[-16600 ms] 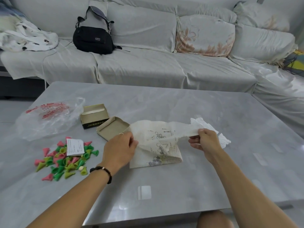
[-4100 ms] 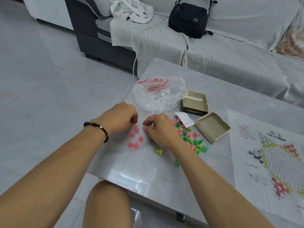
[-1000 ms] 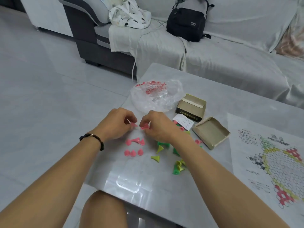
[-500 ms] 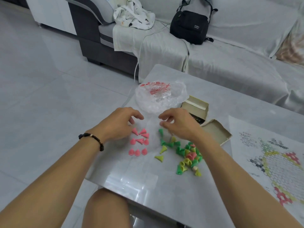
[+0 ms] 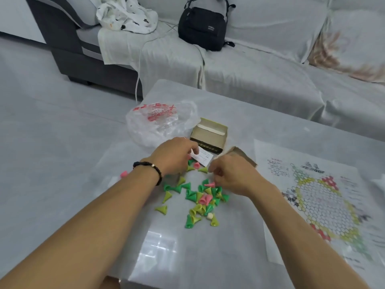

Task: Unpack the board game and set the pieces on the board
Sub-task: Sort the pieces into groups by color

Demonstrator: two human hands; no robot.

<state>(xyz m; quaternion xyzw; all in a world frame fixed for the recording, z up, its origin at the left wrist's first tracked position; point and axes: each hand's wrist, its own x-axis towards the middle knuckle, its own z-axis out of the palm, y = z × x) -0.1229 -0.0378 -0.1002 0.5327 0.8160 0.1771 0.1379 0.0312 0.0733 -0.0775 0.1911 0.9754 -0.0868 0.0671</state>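
A loose heap of small cone-shaped game pieces [image 5: 200, 197], green, yellow-green and pink, is spread on a pale grey table [image 5: 250, 126], near its left end. The paper game board [image 5: 318, 205], printed with a honeycomb grid edged in yellow, red and green, is laid flat on the same table to the right of the heap, well apart from it, and no pieces are seen on it. One pink piece [image 5: 123, 174] is visible alone by the table's left edge, partly hidden behind the left forearm. The left hand [image 5: 174, 156], with a dark bead bracelet [image 5: 153, 170] worn at the wrist, is lowered over the far side of the heap with fingers curled down among the pieces; whether anything is held cannot be told. The right hand [image 5: 233, 176] is set over the heap's right side, its fingers drawn close together near a pink piece [image 5: 209, 185]; a firm hold cannot be confirmed. A small white printed slip [image 5: 203, 158] is seen between the two hands. Just beyond it an open cardboard box [image 5: 209, 136] is placed, with its lid [image 5: 241, 156] partly covered by the right hand. A crumpled clear plastic bag with red print [image 5: 158, 122] is lying to the left of the box. Behind the table a sofa draped in pale cloth [image 5: 260, 80] is shown, with a black bag [image 5: 202, 28] and a white spotted cloth [image 5: 127, 15] resting on it.
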